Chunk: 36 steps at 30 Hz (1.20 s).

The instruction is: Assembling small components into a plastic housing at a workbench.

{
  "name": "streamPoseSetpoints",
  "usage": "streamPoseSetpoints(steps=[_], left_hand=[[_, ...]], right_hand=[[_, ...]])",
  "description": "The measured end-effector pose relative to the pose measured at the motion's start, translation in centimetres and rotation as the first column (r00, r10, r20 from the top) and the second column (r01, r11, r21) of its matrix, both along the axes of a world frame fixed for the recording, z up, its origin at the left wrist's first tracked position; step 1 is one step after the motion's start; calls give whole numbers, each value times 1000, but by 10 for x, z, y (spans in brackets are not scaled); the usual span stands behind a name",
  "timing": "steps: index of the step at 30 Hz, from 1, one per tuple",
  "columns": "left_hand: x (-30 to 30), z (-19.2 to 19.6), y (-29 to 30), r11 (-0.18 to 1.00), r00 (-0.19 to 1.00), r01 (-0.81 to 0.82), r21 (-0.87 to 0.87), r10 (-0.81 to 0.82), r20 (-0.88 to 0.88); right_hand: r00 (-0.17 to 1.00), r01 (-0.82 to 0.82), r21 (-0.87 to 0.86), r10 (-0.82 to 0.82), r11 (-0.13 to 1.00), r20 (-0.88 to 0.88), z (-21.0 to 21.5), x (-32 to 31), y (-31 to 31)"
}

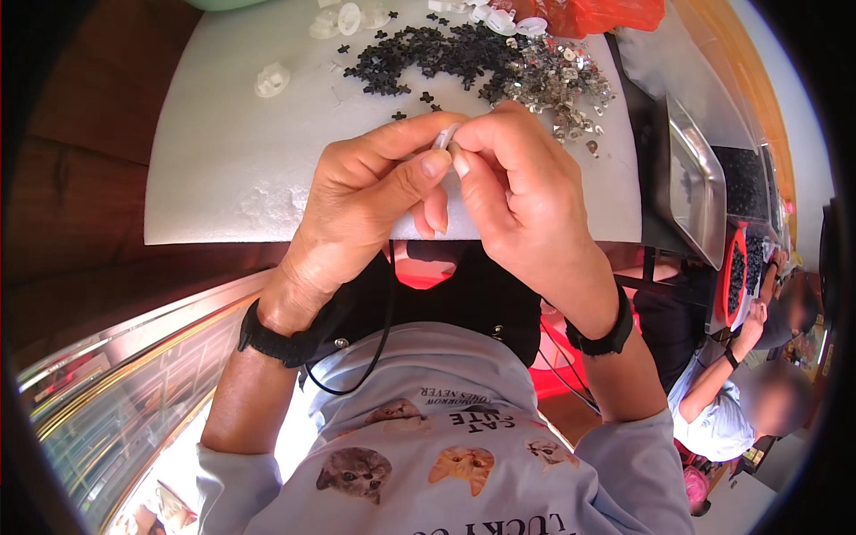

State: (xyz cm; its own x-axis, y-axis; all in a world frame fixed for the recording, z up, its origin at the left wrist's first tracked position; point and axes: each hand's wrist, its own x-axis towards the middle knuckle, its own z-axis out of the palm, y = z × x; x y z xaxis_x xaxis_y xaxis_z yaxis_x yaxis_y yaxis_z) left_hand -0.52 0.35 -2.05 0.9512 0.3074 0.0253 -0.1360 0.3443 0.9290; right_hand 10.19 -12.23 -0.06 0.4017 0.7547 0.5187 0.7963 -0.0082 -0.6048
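Observation:
A small white plastic part (pixel 445 135) is pinched between the fingertips of both hands, above the near half of a white work surface (pixel 232 169). My left hand (pixel 379 174) grips it with thumb and forefinger, its other fingers curled below. From the other side, my right hand (pixel 526 174) closes thumb and forefinger on the same part, and the fingers hide most of it. Just beyond the hands lies a heap of small black cross-shaped pieces (pixel 428 53). Beside it, to the right, is a pile of small shiny metal pieces (pixel 562 85).
A round white plastic part (pixel 272 80) lies alone at the left. More white parts (pixel 348 18) and a red plastic bag (pixel 588 13) are at the far edge. A metal tray (pixel 700 183) stands to the right. Other people (pixel 727 406) sit further right, near a red-rimmed container (pixel 733 276).

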Motion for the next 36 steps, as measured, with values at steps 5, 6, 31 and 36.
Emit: streamPoseSetpoints(steps=[5,6,31,36], left_hand=[[-1,5,-2,1000,1000,-17,11,17,-21],[-1,4,-1,1000,1000,-17,10,17,-22],[-3,4,0,994,1000,0,112,3,-29],[-4,3,-2,990,998,-6,142,16,-65]], right_hand=[[1000,-2,-2,2,1000,5,2,-1,2],[1000,-4,-9,4,1000,-5,2,-1,2],[999,-15,-3,15,1000,29,4,-3,1],[998,-13,13,12,1000,60,3,-4,0]])
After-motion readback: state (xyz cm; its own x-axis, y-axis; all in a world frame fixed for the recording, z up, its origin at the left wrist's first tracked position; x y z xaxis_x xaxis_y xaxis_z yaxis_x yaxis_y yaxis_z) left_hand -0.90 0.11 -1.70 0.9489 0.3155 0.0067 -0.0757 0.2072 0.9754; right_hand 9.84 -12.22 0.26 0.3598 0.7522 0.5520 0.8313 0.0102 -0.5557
